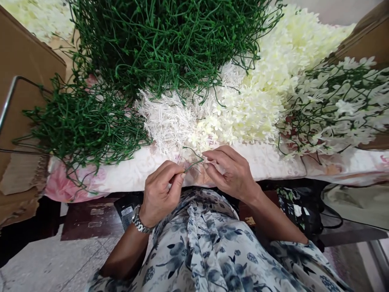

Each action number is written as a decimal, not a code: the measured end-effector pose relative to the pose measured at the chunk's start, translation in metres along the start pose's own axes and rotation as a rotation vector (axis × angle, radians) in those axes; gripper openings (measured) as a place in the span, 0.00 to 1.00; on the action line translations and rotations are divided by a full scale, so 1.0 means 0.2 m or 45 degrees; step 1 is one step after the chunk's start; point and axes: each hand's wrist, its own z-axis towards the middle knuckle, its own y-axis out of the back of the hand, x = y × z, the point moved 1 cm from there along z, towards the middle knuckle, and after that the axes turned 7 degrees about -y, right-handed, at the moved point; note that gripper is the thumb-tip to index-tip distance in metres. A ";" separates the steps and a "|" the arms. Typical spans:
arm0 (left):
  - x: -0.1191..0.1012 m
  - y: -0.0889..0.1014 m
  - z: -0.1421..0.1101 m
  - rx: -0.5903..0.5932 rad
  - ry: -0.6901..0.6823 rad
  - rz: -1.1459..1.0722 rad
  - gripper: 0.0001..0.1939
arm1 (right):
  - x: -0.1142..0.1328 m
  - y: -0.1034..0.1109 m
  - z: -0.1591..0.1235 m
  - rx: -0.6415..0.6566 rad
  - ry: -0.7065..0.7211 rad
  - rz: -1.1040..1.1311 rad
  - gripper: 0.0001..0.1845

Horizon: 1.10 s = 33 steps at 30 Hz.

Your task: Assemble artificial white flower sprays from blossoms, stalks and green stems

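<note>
Flowered clothing (209, 247) spreads below; left hand (162, 194) pinches a green stem (199, 162).

Grey tiled floor (75, 263), floral tablecloth (267, 162), dark wood (88, 225)

craft workshop, seemingly: heaped green stems (170, 44), massed pale blossoms (258, 109), floral tablecloth (270, 162), cardboard box (24, 56) alongside.

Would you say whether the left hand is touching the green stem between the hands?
Touching: in the head view, the left hand pinches the green stem between thumb and forefinger.
</note>
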 end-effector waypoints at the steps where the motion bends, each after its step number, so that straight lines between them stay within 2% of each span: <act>1: 0.00 0.00 -0.01 -0.002 -0.025 -0.011 0.06 | 0.01 0.01 0.00 0.023 -0.036 0.061 0.10; 6: -0.01 -0.03 -0.04 -0.031 -0.291 0.184 0.10 | 0.06 0.00 -0.04 0.081 -0.324 0.419 0.08; 9: 0.00 -0.05 -0.04 -0.085 -0.313 0.228 0.12 | 0.06 -0.02 -0.07 0.033 -0.538 0.623 0.06; 12: 0.00 -0.07 -0.05 -0.214 -0.161 0.144 0.17 | 0.06 -0.03 -0.10 -0.037 -0.769 0.899 0.05; 15: -0.02 -0.08 -0.05 -0.333 0.097 -0.138 0.18 | 0.06 -0.05 -0.10 -0.085 -0.936 1.238 0.08; 18: -0.03 -0.10 -0.04 -0.170 0.359 -0.517 0.16 | 0.05 -0.07 -0.11 -0.121 -0.999 1.542 0.10; 20: -0.05 -0.12 -0.01 -0.043 0.409 -0.727 0.18 | 0.05 -0.09 -0.10 -0.088 -1.030 1.703 0.11; 22: -0.07 -0.15 0.03 -0.008 0.412 -0.901 0.21 | 0.06 -0.12 -0.10 -0.012 -1.042 1.813 0.11; 26: -0.09 -0.20 0.10 -0.090 0.569 -1.210 0.12 | 0.08 -0.15 -0.09 0.151 -1.011 1.838 0.11; 29: -0.11 -0.21 0.11 -0.160 0.673 -1.277 0.09 | 0.10 -0.17 -0.09 0.306 -1.011 1.750 0.11; 31: -0.12 -0.19 0.11 -0.187 0.646 -1.249 0.06 | 0.11 -0.16 -0.11 0.433 -0.987 1.633 0.12; 33: -0.11 -0.16 0.11 -0.247 0.570 -1.193 0.05 | 0.10 -0.14 -0.13 0.457 -0.889 1.404 0.11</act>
